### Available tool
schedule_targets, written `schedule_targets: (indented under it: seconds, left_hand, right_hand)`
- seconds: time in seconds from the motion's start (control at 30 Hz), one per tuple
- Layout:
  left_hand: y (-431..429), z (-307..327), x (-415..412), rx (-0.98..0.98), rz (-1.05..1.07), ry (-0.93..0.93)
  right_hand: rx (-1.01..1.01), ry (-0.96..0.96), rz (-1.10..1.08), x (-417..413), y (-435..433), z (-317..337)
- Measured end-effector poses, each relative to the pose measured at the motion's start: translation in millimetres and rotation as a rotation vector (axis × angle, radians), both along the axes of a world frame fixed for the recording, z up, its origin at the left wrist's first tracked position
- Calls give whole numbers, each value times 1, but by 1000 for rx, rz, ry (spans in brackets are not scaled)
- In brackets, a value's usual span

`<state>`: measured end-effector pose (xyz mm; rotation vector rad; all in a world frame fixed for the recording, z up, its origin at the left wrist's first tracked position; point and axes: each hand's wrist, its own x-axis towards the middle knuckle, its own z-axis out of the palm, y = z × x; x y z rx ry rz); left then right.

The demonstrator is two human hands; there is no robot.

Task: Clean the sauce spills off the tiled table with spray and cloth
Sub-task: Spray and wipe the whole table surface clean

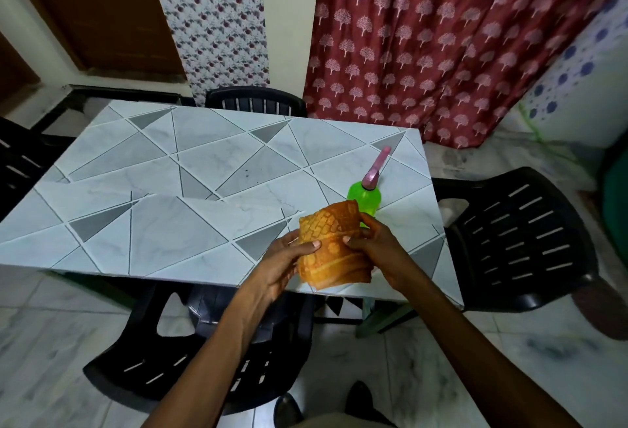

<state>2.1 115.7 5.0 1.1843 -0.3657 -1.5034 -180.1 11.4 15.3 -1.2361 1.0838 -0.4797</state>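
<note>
Both hands, left hand (289, 257) and right hand (377, 251), grip the folded cloth (331, 247) just before the spray bottle (366, 196), readying a wiping pad above the counter (153, 223).

Soft, even indoor light fell from above, giving the tiled table (204, 169) a pale sheen. Dim shadow pooled beneath it. The cloth (334, 251) looked crisp at centre; wide-angle bending curved the curtain (441, 54) and table edges.
</note>
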Motion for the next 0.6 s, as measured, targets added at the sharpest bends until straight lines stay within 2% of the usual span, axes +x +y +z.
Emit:
schedule_targets:
  seconds: [0.1,0.17,0.23,0.3,0.4,0.6]
  left_hand:
    - [-6,8,-9,-90,84,-173]
    - [-9,15,-13,-172,96,-359]
    - [-15,21,-15,-269,87,-521]
    - [-23,25,-15,-318,84,-628]
    - [-32,27,-13,-277,122,-692]
    - [-48,34,-17,-234,241,-737]
  right_hand:
    - [-72,39,-57,-4,-4,11]
    - [-95,43,-186,-8,-11,12]
    - [-209,105,-348,-12,-25,2]
    - [-347,220,-346,-14,-44,-7]
    - [-437,300,-229,-7,-71,-15]
    - [-631,206,-194,21,-113,-23]
